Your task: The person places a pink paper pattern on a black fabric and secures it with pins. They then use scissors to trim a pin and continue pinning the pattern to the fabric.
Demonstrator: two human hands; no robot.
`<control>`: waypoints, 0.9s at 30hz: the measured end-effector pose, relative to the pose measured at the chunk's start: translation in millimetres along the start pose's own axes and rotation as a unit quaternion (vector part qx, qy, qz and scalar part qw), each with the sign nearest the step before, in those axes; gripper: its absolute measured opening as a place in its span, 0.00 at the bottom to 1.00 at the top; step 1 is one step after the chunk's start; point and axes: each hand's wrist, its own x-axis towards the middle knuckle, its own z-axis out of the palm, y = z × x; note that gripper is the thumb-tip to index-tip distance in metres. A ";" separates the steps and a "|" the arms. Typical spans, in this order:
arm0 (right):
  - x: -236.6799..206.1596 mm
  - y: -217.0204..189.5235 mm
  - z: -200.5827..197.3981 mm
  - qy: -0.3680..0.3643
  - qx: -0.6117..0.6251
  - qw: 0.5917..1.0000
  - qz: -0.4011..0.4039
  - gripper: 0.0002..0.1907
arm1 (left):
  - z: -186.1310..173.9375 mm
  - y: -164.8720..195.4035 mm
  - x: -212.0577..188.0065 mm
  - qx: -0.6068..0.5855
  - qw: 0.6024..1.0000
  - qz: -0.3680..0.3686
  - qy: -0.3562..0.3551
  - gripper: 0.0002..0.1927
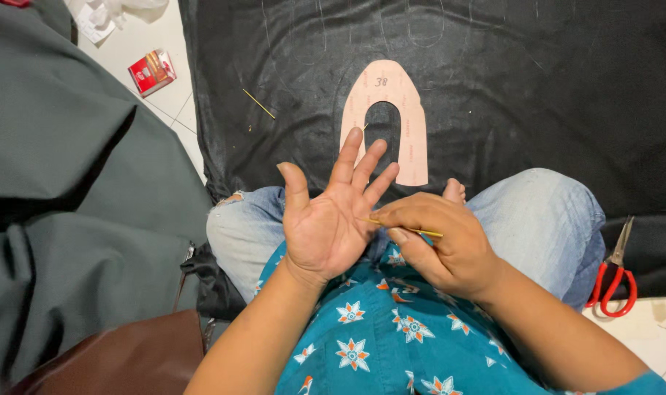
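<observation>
My left hand is held palm up over my lap, fingers spread and holding nothing. My right hand pinches a thin yellow stick, whose tip touches the left palm. Just beyond my fingers a pink U-shaped cardboard pattern lies flat on a black sheet with faint chalk outlines.
Red-handled scissors lie at the right edge of the black sheet. Another thin yellow stick rests on the sheet at the left. A small red box sits on the white floor. Grey-green fabric is piled at my left, a brown piece below it.
</observation>
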 end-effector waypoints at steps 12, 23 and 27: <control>9.6 -3.0 6.4 -0.008 -0.076 0.996 -0.039 0.12 | 2.5 -2.8 1.1 0.006 1.000 -0.001 0.011 0.58; 10.3 0.5 3.4 0.024 -0.036 0.999 -0.020 0.07 | -8.6 -8.2 0.1 -0.240 0.968 -0.012 -0.070 0.56; 10.7 -0.5 4.5 0.024 -0.043 0.998 -0.026 0.08 | -6.2 -7.7 -1.1 -0.126 0.992 -0.015 0.004 0.58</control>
